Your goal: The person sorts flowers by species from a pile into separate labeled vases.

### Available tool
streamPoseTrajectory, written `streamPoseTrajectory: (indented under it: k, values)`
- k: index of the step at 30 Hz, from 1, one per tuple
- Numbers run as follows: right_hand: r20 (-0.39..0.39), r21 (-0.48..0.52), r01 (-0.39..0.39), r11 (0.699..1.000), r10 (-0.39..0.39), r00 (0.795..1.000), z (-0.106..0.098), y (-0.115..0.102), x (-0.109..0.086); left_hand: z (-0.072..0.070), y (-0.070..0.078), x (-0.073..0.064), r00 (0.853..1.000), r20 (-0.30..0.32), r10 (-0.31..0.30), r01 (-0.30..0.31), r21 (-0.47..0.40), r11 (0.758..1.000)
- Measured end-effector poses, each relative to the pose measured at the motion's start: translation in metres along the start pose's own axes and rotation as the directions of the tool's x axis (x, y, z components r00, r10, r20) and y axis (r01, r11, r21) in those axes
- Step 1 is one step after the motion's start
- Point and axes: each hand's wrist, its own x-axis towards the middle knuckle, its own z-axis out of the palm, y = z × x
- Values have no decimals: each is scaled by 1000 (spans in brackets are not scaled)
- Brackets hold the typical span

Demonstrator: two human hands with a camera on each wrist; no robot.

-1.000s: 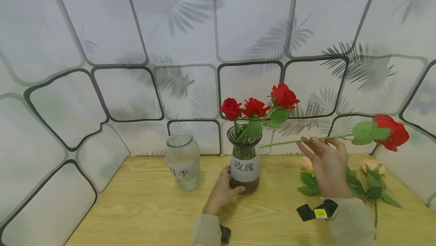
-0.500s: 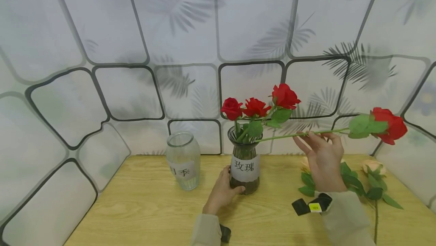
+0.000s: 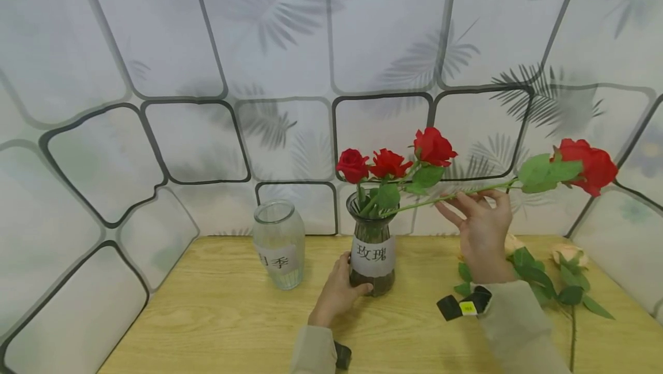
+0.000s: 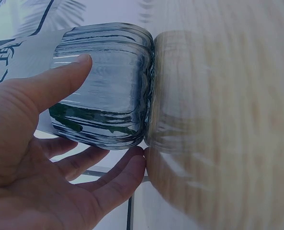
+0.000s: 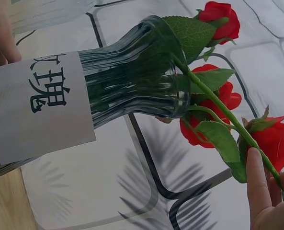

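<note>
My left hand (image 3: 336, 293) holds the dark glass vase (image 3: 374, 283) low on its side, thumb in front. In the left wrist view its fingers (image 4: 118, 179) curve round behind the glass base (image 4: 108, 72). Three red roses (image 3: 388, 164) stand in this vase, which bears a white label with black characters. To the right, my right hand (image 3: 484, 236) pinches the green stem of another red rose (image 3: 590, 168). That rose slants, bloom up and to the right. In the right wrist view the stem (image 5: 218, 100) reaches into the vase mouth (image 5: 182, 91).
A clear glass vase (image 3: 278, 236) with a white label stands left of the dark one. Pale peach roses (image 3: 570, 253) with green leaves lie on the wooden table (image 3: 223, 310) at right, partly behind my right arm. A patterned cloth backdrop (image 3: 279, 63) rises behind.
My right hand has moved left and up with the rose, its bloom rising and its stem end coming from beside the vase to its mouth. The left hand and vase stay put.
</note>
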Motion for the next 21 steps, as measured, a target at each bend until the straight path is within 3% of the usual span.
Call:
streamPoseTrajectory:
  k: [14,21]
  values:
    - [58,-126,74,989,-67,996,11,19,-7,-1,1,-1,1000,-1,10,-10,-4,1000]
    - [114,-278,186,943,-159,981,13,32,-9,0,0,0,1000,-3,15,-15,0,1000]
